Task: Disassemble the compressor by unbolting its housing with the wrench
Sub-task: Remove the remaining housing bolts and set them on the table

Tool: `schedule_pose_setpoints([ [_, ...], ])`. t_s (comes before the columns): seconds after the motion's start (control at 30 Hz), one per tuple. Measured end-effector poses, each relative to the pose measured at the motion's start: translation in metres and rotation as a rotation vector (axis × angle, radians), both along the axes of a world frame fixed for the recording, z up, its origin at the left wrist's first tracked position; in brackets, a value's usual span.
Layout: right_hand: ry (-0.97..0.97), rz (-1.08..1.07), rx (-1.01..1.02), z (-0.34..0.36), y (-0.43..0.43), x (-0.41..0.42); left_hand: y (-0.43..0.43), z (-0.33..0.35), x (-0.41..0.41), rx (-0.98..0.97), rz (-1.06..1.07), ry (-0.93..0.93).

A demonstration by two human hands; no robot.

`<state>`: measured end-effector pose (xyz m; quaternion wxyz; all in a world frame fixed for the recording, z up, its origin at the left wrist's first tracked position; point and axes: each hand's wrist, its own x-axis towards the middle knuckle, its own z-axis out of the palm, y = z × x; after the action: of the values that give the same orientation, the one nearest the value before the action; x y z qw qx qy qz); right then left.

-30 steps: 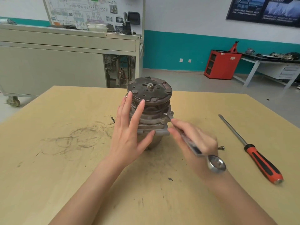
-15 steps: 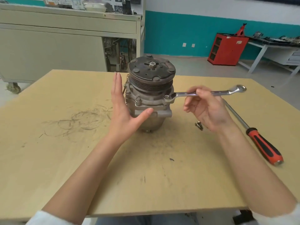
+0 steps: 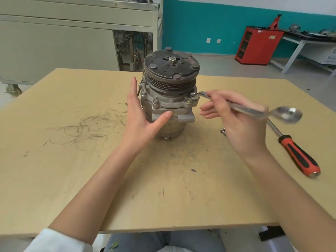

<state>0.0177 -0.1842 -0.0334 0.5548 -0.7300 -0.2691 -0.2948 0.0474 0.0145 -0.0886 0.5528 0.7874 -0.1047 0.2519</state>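
Compressor [image 3: 169, 99] stands upright mid-tabletop [image 3: 72, 179], grimy silver housing with a dark grooved pulley on top. Left hand [image 3: 141, 120] braces its left side, fingers straight, while the right hand [image 3: 236, 120] grips the wrench [image 3: 251, 110], whose end is on the housing's right side. Loose bolt [image 3: 222, 132] and screwdriver [image 3: 298, 153] lie to the right, red cabinet [image 3: 258, 45] way back.

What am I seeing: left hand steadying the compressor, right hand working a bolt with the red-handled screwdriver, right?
Not the screwdriver, which lies on the table: the head view shows the right hand working the bolt with the wrench, the left hand steadying the compressor.
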Motion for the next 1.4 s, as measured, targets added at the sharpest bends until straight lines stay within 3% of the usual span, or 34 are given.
schedule_pose_setpoints([
  [0.27,-0.4,-0.289,-0.021,-0.021,0.015,-0.005,-0.001,0.001,-0.001,-0.011,0.001,0.031],
  [0.47,-0.761,-0.512,-0.367,-0.025,0.021,-0.004,-0.001,0.0,0.0,0.02,0.024,0.023],
  [0.57,-0.839,-0.529,-0.493,-0.026,0.024,-0.005,-0.002,0.001,-0.001,0.03,0.026,0.022],
  [0.77,-0.876,-0.448,-0.556,-0.024,0.023,0.001,-0.002,0.0,-0.001,0.03,0.034,0.016],
  [0.83,-0.722,-0.326,-0.388,-0.028,0.015,0.002,-0.002,0.0,-0.001,0.03,0.039,0.014],
  [0.93,-0.067,0.128,0.122,-0.025,0.003,0.004,-0.001,-0.001,-0.001,0.028,0.034,0.015],
  [1.0,0.264,0.357,0.375,-0.018,-0.008,0.018,0.0,-0.001,0.0,0.03,0.029,0.023],
  [1.1,0.575,0.59,0.482,-0.003,-0.02,0.054,0.0,-0.001,0.0,0.032,0.029,0.031],
  [1.27,0.75,0.749,0.479,0.011,-0.014,0.094,0.0,-0.002,-0.001,0.032,0.031,0.03],
  [1.4,0.64,0.575,0.331,0.029,-0.027,0.083,0.0,-0.001,-0.001,0.046,0.034,0.036],
])
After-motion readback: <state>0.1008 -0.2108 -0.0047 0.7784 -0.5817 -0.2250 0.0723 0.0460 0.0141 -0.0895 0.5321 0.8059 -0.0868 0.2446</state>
